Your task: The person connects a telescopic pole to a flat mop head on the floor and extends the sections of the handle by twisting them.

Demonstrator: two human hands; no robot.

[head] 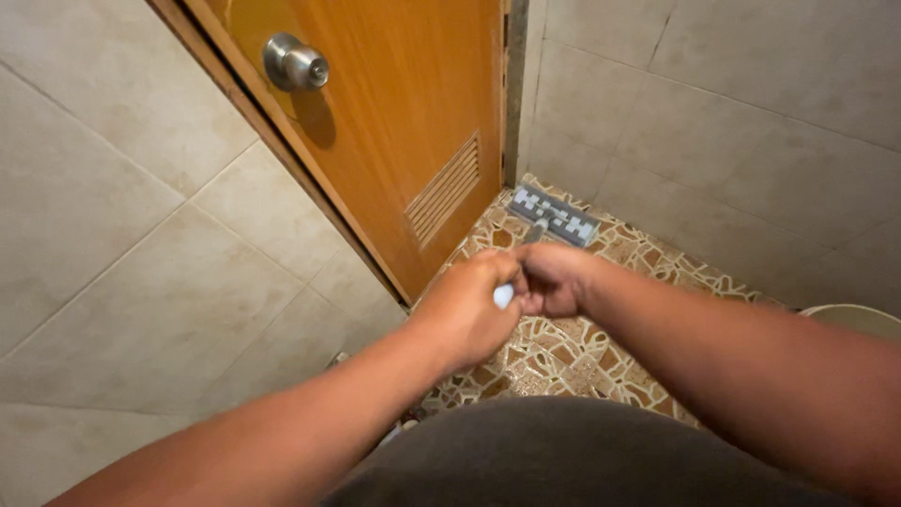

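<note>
Gripping a white handle end [504, 296], the left hand [465, 314] and the right hand [554, 279] are brought together at the centre of the view, both forearms extended forward from a dark grey garment [563, 455]. Both fists are closed tightly around the handle, knuckles touching, so that only a small rounded tip is exposed between them. The shaft is seen only as a short grey stub beyond the fingers, running down to a flat mop head [554, 215], rectangular and grey with pale squares, which is laid on the pebble-patterned floor [563, 361] in the far corner. Room is limited: the strip of floor is bounded by an orange wooden door [404, 113] with a louvred vent and round metal knob [295, 64] on the left, and by smooth beige wall tiles [732, 122] on the right.
</note>
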